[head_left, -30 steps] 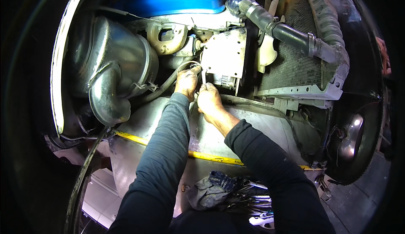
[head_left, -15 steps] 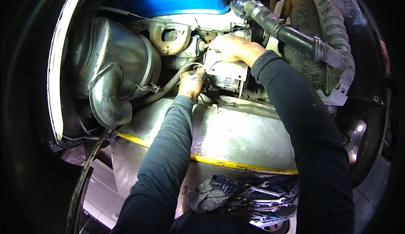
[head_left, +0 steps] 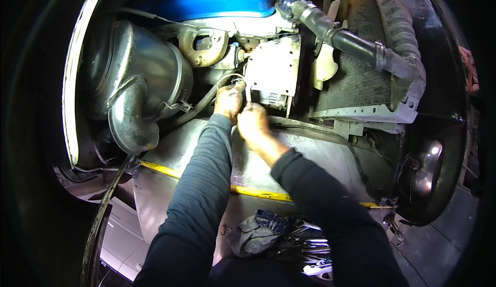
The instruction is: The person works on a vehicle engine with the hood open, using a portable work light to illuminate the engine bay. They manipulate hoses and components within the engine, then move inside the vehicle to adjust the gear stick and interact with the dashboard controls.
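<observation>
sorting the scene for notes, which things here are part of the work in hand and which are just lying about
In hand:
left hand
right hand
thin pale wire
boxy grey metal engine unit

Lying about:
crumpled grey-blue rag
loose metal hand tools
round grey metal canister

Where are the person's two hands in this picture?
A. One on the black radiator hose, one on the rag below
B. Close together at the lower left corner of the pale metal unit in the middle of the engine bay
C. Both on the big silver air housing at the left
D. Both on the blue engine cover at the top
B: the left hand and the right hand meet at the lower left corner of the pale metal unit, by a thin wire there.
</observation>
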`<state>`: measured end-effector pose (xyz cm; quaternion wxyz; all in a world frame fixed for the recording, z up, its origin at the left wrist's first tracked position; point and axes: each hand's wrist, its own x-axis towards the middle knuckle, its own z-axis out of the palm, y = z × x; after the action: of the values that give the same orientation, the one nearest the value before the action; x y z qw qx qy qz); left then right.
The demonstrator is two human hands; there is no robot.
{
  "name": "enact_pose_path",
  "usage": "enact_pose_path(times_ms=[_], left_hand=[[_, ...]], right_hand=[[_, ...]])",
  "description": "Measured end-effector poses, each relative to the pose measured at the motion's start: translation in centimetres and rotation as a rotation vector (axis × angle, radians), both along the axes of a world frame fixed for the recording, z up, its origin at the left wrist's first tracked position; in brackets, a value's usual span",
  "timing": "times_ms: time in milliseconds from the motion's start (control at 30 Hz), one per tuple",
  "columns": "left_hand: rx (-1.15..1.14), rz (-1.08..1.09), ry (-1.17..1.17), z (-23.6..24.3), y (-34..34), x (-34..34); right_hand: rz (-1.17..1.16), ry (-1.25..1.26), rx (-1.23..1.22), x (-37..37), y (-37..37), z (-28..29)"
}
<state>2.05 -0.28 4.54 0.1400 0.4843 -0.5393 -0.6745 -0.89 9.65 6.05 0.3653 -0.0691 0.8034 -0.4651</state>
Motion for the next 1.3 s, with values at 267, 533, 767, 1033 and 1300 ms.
enact_pose_path(times_ms=[267, 533, 767, 1033, 1300], left_hand=[[0.119, 0.004, -0.097, 0.8, 0.0, -0.2], [0.167, 0.029, -0.053, 1.8, 0.3, -0.4], [0.218, 0.030, -0.025, 1.6, 0.1, -0.1], [0.321, 0.082, 0.011, 1.9, -0.1, -0.3], [0.189, 0.065, -0.053, 2.3, 0.5, -0.4]], right_hand=[[0.596, 0.458, 0.074, -8.8, 2.5, 1.5], [1.559, 0.904, 0.194, -18.9, -8.8, 6.1], [1.470, 0.845, 0.213, -19.5, -10.3, 6.9], [1.436, 0.707, 0.235, -20.1, -8.8, 5.6], [1.466, 0.793, 0.116, -20.4, -8.8, 5.1]])
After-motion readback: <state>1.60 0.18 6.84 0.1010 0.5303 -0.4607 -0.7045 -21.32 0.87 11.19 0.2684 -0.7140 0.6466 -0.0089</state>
